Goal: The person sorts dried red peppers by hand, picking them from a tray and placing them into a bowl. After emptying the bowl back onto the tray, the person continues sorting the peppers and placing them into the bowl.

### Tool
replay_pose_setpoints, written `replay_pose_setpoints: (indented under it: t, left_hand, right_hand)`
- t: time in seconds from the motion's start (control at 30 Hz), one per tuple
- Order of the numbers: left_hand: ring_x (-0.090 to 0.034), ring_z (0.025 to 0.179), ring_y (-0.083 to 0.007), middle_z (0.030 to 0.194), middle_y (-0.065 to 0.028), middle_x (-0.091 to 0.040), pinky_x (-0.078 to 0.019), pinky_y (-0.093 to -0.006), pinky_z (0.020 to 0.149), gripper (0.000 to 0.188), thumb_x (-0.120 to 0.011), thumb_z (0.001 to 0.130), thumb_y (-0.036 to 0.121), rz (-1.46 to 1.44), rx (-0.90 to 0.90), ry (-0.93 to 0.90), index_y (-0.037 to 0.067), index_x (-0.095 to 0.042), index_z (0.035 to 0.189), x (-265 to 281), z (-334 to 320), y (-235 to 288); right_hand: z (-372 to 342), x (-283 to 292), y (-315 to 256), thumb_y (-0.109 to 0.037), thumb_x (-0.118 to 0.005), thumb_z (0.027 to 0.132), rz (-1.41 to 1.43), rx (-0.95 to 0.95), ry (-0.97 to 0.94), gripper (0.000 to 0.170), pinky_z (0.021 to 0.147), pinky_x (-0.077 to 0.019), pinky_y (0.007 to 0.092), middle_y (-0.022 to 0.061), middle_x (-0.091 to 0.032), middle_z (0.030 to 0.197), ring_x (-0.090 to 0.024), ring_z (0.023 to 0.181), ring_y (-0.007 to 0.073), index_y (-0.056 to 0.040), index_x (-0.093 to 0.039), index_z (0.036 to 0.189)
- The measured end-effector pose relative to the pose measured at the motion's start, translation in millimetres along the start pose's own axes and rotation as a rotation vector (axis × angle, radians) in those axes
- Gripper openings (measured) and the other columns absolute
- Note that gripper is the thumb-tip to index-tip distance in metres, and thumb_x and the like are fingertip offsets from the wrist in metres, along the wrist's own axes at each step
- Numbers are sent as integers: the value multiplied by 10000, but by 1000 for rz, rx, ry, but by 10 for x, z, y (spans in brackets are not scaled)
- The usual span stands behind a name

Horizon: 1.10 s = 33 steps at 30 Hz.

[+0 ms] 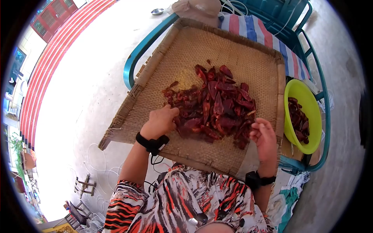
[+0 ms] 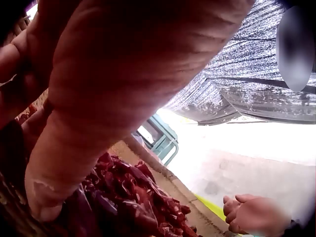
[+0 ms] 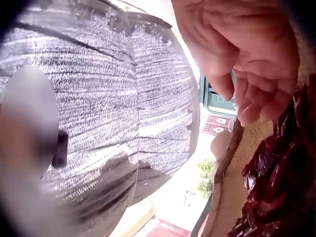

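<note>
A heap of dried red chili peppers [image 1: 217,103] lies on a woven tray [image 1: 186,42], with small yellow seeds [image 1: 186,79] scattered at its upper left. My left hand [image 1: 161,120] is at the heap's left edge, fingertips down among the chilies. In the left wrist view its thumb points down beside the chilies [image 2: 133,197]; its fingers are partly hidden, and I cannot tell whether they grip one. Over the right edge of the heap hovers my right hand [image 1: 263,136], its fingers loosely bent. The right wrist view shows nothing between the fingers [image 3: 271,106] of that hand.
A lime-green basin [image 1: 287,128] with more chilies stands right of the tray. The tray rests on a teal metal frame [image 1: 130,66], with a striped cloth [image 1: 252,29] behind. A small metal bowl [image 1: 157,11] and a wooden stool [image 1: 84,185] are on the floor.
</note>
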State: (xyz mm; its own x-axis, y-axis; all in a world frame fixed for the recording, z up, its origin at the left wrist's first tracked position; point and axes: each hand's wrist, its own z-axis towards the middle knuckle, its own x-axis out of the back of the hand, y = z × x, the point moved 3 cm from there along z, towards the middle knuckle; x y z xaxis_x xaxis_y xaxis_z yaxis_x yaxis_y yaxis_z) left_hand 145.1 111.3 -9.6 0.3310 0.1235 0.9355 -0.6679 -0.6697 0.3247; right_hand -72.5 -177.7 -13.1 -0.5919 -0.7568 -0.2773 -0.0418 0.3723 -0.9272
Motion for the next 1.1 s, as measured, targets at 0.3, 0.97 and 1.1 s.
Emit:
replay_pose_setpoints:
  t: [0.3,0.97,1.1]
  left_hand:
    - [-622,818,-372,800,-150,-623,-475,-440,683,186,-662,764,73,-170,-50,251,81,-553,914,348,-143,391]
    - [-620,904,-389,923,-173,-623,-479,-499,765,259,-670,806,214,79,59,33,49,-583,986,-119,-183,-40]
    - [-625,882,-381,897,-160,-629,-482,-494,758,199,-643,819,173,48,108,118,55,-601,974,163,-236,143]
  right_hand:
    - [92,-845,130,-150,-675,900,-552,128,-468,385,744,-497,267,61,-623,1025,-591,825,107,-31,-550,1244]
    - [260,693,-320,-301,-503,1023,586,228,88,380,697,-511,254,87,-646,1163,-622,872,120,-40,-519,1300]
    - [52,255,-284,-313,-496,1024,-26,179,108,384,695,-511,254,81,-625,1167,-617,849,129,-69,-514,1321]
